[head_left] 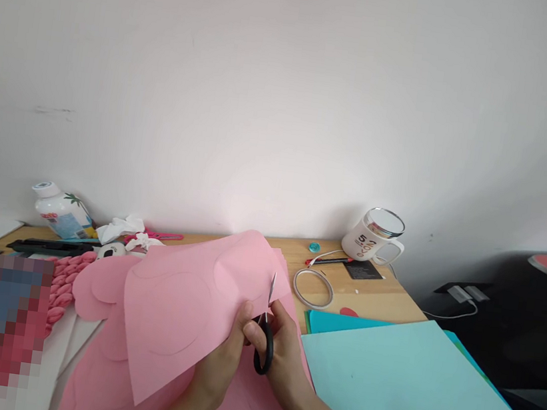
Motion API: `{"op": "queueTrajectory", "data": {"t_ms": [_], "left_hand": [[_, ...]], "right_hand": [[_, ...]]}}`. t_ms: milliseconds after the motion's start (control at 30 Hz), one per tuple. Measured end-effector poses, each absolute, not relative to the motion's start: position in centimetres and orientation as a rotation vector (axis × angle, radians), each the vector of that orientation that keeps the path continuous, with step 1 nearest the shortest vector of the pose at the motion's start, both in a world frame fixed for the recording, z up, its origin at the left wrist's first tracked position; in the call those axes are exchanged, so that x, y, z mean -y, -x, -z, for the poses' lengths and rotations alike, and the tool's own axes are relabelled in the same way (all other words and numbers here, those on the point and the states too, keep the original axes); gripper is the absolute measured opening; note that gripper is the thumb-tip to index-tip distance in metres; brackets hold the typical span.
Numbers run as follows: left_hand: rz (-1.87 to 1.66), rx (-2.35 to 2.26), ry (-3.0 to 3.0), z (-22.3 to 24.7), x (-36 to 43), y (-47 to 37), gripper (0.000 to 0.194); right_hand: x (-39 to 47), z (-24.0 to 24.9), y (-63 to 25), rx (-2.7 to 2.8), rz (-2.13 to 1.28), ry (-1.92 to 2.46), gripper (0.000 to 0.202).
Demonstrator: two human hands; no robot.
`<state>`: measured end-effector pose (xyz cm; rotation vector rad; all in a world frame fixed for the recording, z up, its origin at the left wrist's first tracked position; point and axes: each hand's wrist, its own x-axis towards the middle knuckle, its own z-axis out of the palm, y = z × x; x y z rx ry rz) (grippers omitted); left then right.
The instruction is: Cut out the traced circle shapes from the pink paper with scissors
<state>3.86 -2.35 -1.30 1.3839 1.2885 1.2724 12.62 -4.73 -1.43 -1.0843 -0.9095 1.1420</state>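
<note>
A pink sheet of paper (174, 306) with faint pencil curves drawn on it is held up at the centre. My left hand (230, 340) pinches its lower right edge, thumb on top. Close beside it, my right hand (279, 347) grips black-handled scissors (263, 355), whose blades point up at the sheet's right edge. The fingers of both hands nearly meet. Beneath the hands lie more pink sheets (247, 403), and rounded pink cut pieces (96, 289) rest to the left.
Light blue sheets (411, 384) lie at the right. Behind them are a white mug (364, 240), a ring (313, 288), a dark card (364, 270) and a pen. A white bottle (64, 211), tissues (122, 229) and pink braided material (64, 282) are at the left.
</note>
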Motion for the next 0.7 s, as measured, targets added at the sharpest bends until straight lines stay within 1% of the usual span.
{"op": "queueTrajectory", "data": {"t_ms": [67, 167, 433, 600, 700], "left_hand": [[-1.265, -1.296, -1.396, 1.4, 2.4, -3.9, 0.033], [-1.366, -1.343, -1.464, 1.5, 2.4, -3.9, 0.035], [-1.348, -1.331, -1.497, 1.6, 2.2, -3.7, 0.04], [-1.294, -1.316, -1.526, 1.6, 2.1, -3.7, 0.032], [-1.336, -1.354, -1.487, 1.4, 2.3, -3.9, 0.028]], "right_hand": [[4.7, 1.0, -12.7, 0.91, -1.126, 1.083, 0.038], [4.7, 0.1, -13.1, 0.938, -1.104, 1.074, 0.039], [4.6, -0.8, -13.6, 0.944, -1.172, 1.027, 0.044], [4.6, -0.4, -13.5, 0.942, -1.149, 1.04, 0.039], [4.5, -0.2, -13.6, 0.934, -1.153, 1.041, 0.038]]}}
